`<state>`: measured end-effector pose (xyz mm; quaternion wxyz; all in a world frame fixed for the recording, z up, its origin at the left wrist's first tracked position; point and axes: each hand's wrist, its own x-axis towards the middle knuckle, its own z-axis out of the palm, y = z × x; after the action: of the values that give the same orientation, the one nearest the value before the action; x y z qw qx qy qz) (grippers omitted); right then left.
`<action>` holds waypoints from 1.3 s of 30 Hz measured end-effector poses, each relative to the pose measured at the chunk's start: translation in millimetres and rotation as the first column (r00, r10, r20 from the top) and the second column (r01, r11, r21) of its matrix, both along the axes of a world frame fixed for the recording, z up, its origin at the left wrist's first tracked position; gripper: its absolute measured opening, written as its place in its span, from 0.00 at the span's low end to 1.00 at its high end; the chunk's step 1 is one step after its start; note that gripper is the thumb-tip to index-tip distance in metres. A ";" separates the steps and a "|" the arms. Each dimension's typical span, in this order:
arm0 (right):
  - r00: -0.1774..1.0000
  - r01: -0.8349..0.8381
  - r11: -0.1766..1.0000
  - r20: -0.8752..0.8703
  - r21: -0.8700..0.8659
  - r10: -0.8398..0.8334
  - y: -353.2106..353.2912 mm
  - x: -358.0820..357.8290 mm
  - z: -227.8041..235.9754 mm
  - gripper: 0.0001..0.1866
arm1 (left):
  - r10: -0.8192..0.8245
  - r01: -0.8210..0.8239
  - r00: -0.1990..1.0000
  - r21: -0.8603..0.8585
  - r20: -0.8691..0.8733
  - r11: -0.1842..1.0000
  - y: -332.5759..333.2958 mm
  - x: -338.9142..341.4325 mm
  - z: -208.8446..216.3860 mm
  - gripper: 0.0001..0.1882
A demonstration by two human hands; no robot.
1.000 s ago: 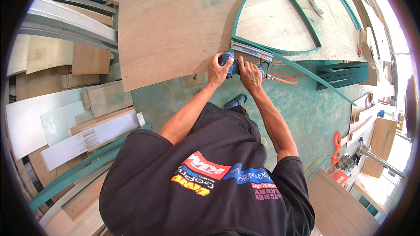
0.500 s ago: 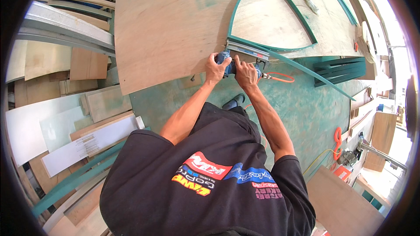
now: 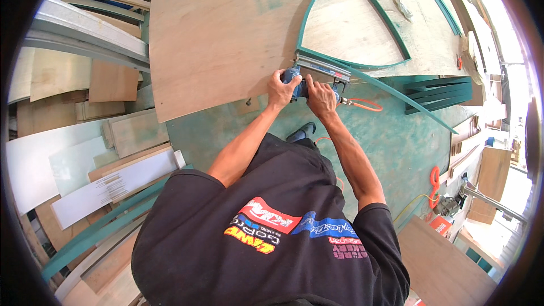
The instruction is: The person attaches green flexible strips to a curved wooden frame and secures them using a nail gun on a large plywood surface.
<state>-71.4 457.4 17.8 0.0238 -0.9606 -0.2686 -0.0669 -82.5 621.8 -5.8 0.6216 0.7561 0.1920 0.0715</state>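
Both of my hands grip a blue pneumatic nail gun (image 3: 293, 73) with a long silver magazine. My left hand (image 3: 281, 89) is wrapped round its head, and my right hand (image 3: 321, 100) closes on the handle next to the air hose fitting. The gun's nose meets the near left corner of a green curved triangular frame (image 3: 306, 20), which lies on a large plywood sheet (image 3: 226, 34). Along the frame's near side runs a thin green strip (image 3: 399, 92), which sticks out past the sheet's edge to the right. An orange air hose (image 3: 365, 103) loops from the handle.
Several dark green slats (image 3: 439, 95) are stacked right of the sheet's near edge. Boards and offcuts (image 3: 116, 79) crowd the left side beside a metal beam (image 3: 93, 34). On the sheet lies a crumpled clear plastic piece (image 3: 403, 8). An orange hose coil (image 3: 434, 184) lies at right.
My hands and the nail gun keep nearly the same place at the frame's corner. The whole view has shifted very slightly.
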 end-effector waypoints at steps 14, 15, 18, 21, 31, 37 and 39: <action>0.994 0.073 0.977 -0.099 0.201 -0.054 -27.7 -63.2 -4.7 0.31 | -0.204 0.218 0.970 0.108 -0.129 0.970 -13.6 -36.0 0.5 0.35; 0.986 0.103 0.968 -0.152 0.230 -0.069 -32.1 -73.6 -5.3 0.34 | -0.228 0.233 0.970 0.052 -0.090 0.971 -12.7 -43.6 -4.6 0.31; 0.935 0.286 0.915 -0.290 0.284 -0.203 -52.3 -105.9 -2.5 0.36 | -0.413 0.378 0.905 -0.256 -0.101 0.890 -3.3 -51.6 2.8 0.25; 0.856 0.468 0.815 -0.403 0.342 -0.323 -72.6 -130.4 10.0 0.32 | -0.389 0.384 0.908 -0.062 -0.156 0.921 10.7 -40.9 11.2 0.21; 0.479 0.849 0.179 -0.581 0.497 -0.658 -112.9 -196.6 -17.8 0.16 | -0.712 0.342 0.662 0.751 0.233 0.564 -79.3 88.8 73.4 0.25; 0.381 0.784 -0.190 -0.700 0.591 -0.604 -114.0 -221.9 -21.1 0.09 | -0.923 0.283 0.381 0.946 0.043 0.161 -196.5 112.9 50.0 0.35; 0.375 0.726 -0.281 -0.704 0.627 -0.603 -113.4 -229.5 -32.3 0.08 | -0.926 0.231 0.375 0.965 0.030 0.124 -221.8 122.3 21.7 0.31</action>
<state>-300.9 344.0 -14.5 0.5439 -0.7130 0.4141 -0.1560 39.9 400.0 15.9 0.1344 0.8696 -0.4553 0.1362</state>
